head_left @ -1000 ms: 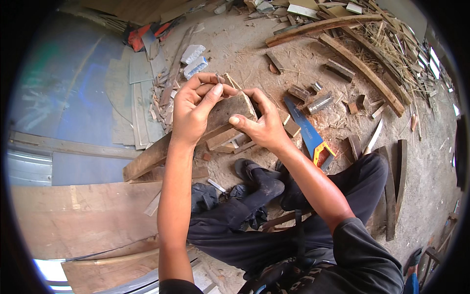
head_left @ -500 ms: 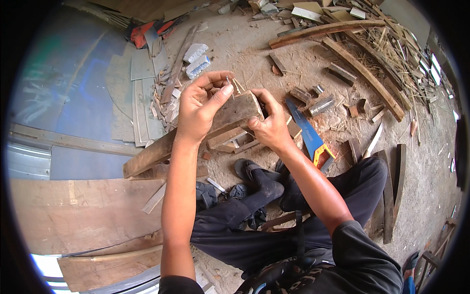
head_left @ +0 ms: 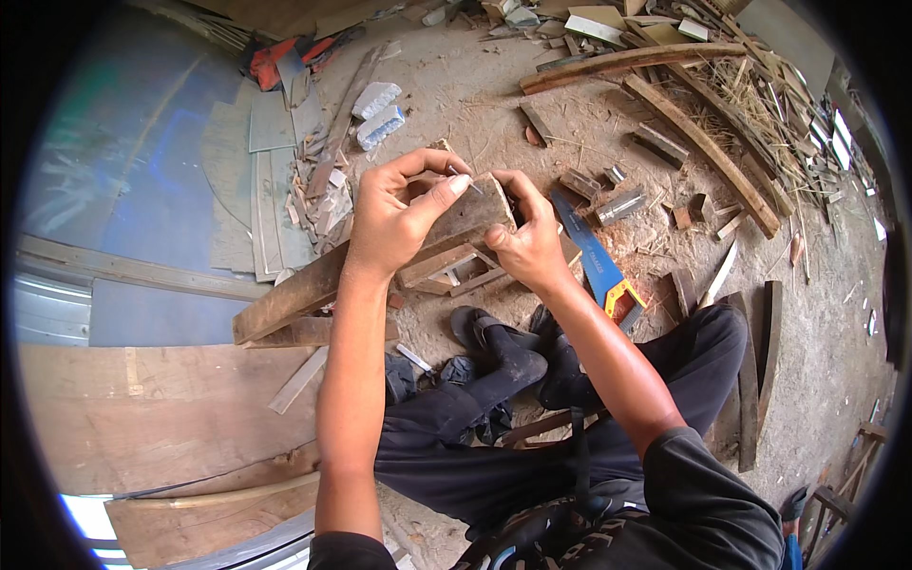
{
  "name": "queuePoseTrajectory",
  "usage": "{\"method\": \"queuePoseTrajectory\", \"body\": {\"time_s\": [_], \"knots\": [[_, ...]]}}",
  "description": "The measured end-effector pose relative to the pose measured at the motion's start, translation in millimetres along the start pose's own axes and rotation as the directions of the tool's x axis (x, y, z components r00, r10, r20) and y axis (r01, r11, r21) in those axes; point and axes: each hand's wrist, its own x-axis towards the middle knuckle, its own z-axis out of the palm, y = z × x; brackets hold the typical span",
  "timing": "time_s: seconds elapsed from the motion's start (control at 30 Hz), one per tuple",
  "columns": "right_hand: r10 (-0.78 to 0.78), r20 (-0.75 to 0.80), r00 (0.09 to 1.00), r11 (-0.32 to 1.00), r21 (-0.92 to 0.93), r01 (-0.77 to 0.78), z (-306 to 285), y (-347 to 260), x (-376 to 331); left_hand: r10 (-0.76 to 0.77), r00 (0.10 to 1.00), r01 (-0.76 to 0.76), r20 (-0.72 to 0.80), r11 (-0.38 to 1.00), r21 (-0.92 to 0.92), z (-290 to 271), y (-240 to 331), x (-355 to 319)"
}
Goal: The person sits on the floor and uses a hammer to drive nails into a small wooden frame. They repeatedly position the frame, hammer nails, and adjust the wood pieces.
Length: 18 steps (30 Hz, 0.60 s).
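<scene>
Wood block (head_left: 465, 214) gripped between both hands — left fingers (head_left: 432, 180) curled over it.

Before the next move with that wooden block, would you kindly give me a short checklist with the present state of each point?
1. Left hand on the wooden block: ok, fingers wrap its top, thumb on the face.
2. Right hand supporting the block's right end: ok.
3. Handsaw apart from both hands: ok, it lies on the ground beside the right wrist.
4. Block raised off the long plank: cannot tell.
5. Small thing pinched at the left fingertips: cannot tell, too small.
6. Ground free of scraps: not ok, offcuts lie around.
</scene>
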Motion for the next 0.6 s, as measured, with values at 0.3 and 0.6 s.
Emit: {"method": "queuePoseTrajectory", "body": {"time_s": [0.3, 0.6], "knots": [[0.003, -0.01, 1.0, 1.0, -0.014, -0.003, 1.2, -1.5, 2.4, 0.047, 0.999, -0.048, -0.007, 0.997, -0.059, 0.2, -4.9, 2.2], [-0.012, -0.005, 1.0, 1.0, 0.008, 0.012, 1.1, -1.1, 0.3, 0.051, 0.999, -0.051, 0.001, 0.999, 0.017, 3.8, -0.4, -2.7]]}}
